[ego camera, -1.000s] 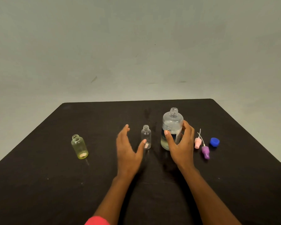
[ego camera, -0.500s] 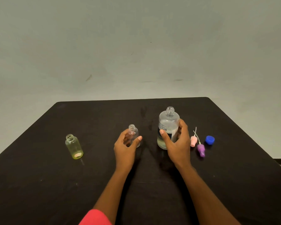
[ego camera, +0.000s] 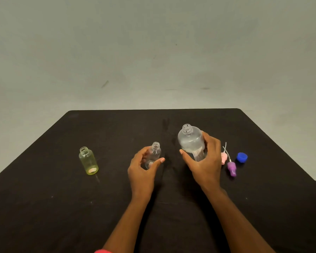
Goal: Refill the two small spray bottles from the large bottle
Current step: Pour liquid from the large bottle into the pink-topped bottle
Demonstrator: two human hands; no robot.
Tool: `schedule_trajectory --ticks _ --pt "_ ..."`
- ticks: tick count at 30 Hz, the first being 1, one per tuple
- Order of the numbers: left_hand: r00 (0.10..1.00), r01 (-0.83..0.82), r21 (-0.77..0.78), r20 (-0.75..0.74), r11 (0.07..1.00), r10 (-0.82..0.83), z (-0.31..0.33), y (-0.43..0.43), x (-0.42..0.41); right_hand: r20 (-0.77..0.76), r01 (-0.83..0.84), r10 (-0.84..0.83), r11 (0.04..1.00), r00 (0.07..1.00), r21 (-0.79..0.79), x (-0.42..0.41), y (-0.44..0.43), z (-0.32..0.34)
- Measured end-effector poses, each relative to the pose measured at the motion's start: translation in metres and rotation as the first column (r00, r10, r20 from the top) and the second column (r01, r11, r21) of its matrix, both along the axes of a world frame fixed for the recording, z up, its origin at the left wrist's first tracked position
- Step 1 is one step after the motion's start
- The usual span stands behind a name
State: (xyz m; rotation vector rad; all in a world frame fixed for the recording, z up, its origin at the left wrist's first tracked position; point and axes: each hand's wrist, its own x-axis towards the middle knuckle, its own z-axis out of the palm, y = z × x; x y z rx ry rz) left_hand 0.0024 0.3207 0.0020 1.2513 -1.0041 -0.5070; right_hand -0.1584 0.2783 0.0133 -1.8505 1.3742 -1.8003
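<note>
Three uncapped bottles are on the black table [ego camera: 44,207]. The large bottle [ego camera: 190,141], right of centre, is clamped in my right hand [ego camera: 206,161]: thumb on its near left side, fingers wrapped round the right. It leans slightly toward me, mouth up. My left hand [ego camera: 140,168] curls round the clear bottle [ego camera: 154,154] just to its left, thumb and fingers on either side of the body, neck free. The yellow bottle [ego camera: 88,161] stands well apart on the left, untouched. The purple sprayer [ego camera: 231,168], blue cap [ego camera: 242,157] and pink sprayer [ego camera: 223,157] lie to the right.

Judgement: the first pour is in hand. I should bring the large mouth directly over the clear bottle's neck, steady that bottle low and tilt slowly. The neck is narrow, so a fast tilt would likely spill.

Not established:
- Whether the large bottle's base is off the table, since my palm covers it.
- The liquid level behind its cloudy wall.
- Whether the clear bottle holds anything.
- The full pink sprayer, which is partly behind my hand.
</note>
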Motion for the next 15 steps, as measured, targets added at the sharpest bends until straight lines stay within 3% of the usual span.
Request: schedule_trajectory --ticks 15 --pt "0.997 -0.065 -0.012 0.032 0.998 0.066 0.0045 0.0010 -0.0015 -0.241 -0.063 0.036 0.992 0.970 -0.107 0.0001 -0.0020 -0.0056"
